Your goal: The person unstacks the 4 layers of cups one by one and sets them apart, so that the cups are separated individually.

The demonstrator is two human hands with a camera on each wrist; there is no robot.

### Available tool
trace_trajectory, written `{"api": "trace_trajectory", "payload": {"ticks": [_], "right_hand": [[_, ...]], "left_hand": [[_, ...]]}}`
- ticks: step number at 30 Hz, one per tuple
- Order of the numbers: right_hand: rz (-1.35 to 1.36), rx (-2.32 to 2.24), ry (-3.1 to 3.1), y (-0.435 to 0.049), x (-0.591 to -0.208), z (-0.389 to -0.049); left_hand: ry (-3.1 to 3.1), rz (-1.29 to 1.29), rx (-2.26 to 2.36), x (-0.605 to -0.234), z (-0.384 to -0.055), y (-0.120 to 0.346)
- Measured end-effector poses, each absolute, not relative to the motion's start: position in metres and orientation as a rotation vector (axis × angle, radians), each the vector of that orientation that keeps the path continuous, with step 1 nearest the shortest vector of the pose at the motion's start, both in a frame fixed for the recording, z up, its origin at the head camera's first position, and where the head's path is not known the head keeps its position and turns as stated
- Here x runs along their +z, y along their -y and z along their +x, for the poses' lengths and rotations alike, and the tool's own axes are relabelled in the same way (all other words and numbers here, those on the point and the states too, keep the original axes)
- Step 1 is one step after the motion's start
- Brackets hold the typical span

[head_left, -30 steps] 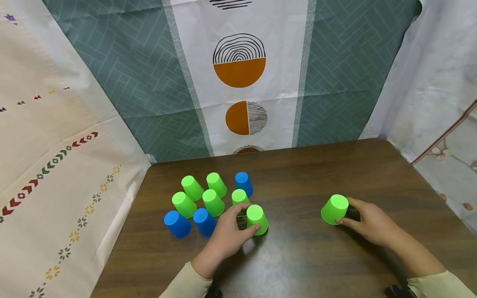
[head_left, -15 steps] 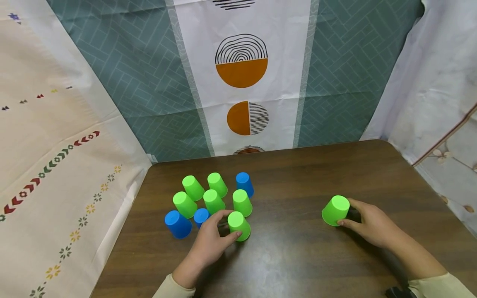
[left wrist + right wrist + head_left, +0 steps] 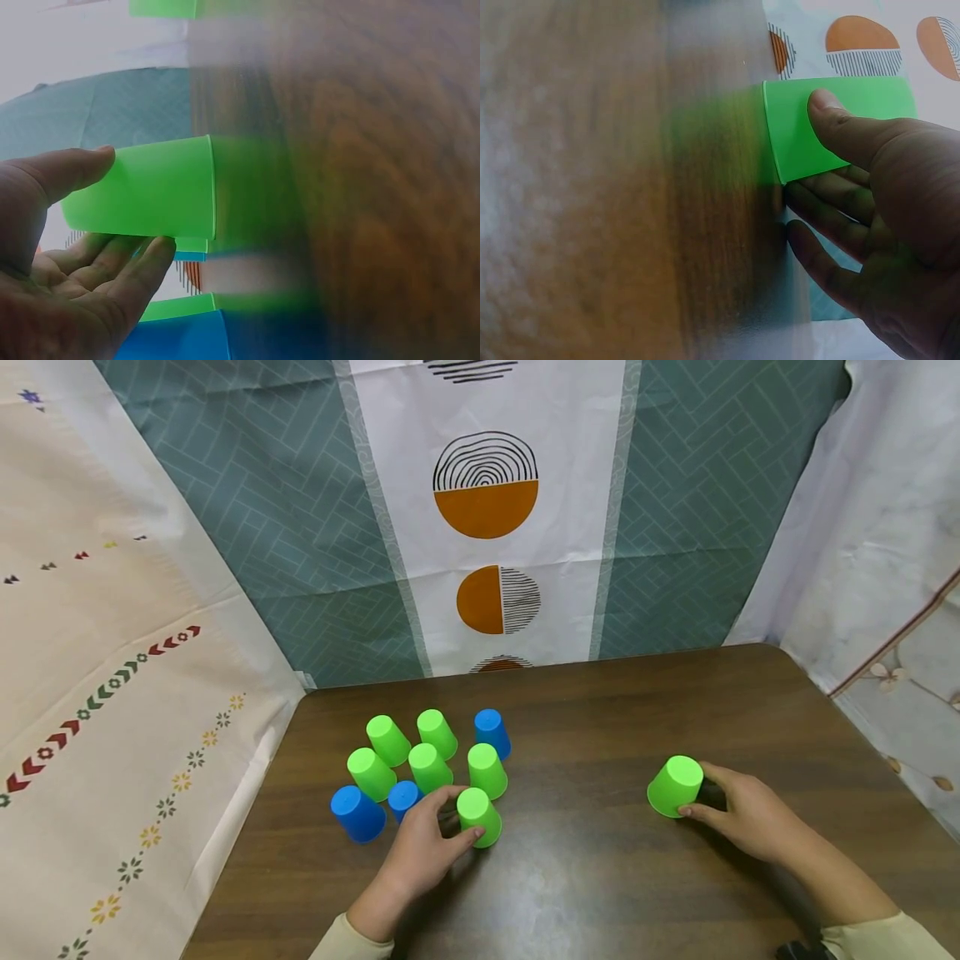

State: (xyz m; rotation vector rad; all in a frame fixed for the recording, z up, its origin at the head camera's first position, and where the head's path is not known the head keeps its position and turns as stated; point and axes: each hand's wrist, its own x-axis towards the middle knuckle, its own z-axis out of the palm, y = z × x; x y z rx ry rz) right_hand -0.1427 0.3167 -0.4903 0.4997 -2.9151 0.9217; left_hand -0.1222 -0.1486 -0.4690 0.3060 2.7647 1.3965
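In the head view my left hand (image 3: 422, 847) holds an upside-down green cup (image 3: 480, 818) at the front right of a group of cups. The left wrist view shows the thumb on one side of that green cup (image 3: 146, 187) and the fingers on the other, its rim at the table surface. Far to the right, my right hand (image 3: 750, 814) pinches another upturned green cup (image 3: 672, 787) between thumb and fingers. In the right wrist view this green cup (image 3: 791, 131) has its rim down on the table. A blue cup (image 3: 402, 797) is partly hidden behind my left hand.
Several green cups stand upside down close together at the left, one green cup (image 3: 487, 771) just behind the held one. A blue cup (image 3: 358, 814) stands front left, another blue cup (image 3: 492, 732) at the back. The wooden table (image 3: 585, 727) ends at hanging cloths.
My left hand has moved left and toward me with its green cup, bringing it in front of another green cup. The right hand and its cup have stayed in place.
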Motion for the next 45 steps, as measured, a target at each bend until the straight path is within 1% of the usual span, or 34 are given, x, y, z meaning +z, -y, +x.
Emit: {"api": "trace_trajectory", "payload": {"ticks": [17, 28, 34, 41, 45], "right_hand": [[0.51, 0.915, 2.915, -0.315, -0.489, -0.143], [0.479, 0.934, 2.916, -0.314, -0.485, -0.143], [0.457, 1.041, 2.921, -0.293, -0.473, -0.141], [0.519, 1.21, 2.908, -0.255, -0.467, -0.143], [0.602, 1.244, 2.898, -0.235, -0.466, -0.145]], "left_hand": [[-2.795, 0.354, 1.347, -0.471, -0.12, 0.15], [-2.762, 0.323, 1.358, -0.471, -0.121, 0.151], [-2.757, 0.328, 1.362, -0.471, -0.121, 0.151], [-2.75, 0.327, 1.363, -0.47, -0.123, 0.152], [-2.734, 0.332, 1.381, -0.47, -0.124, 0.152]]}}
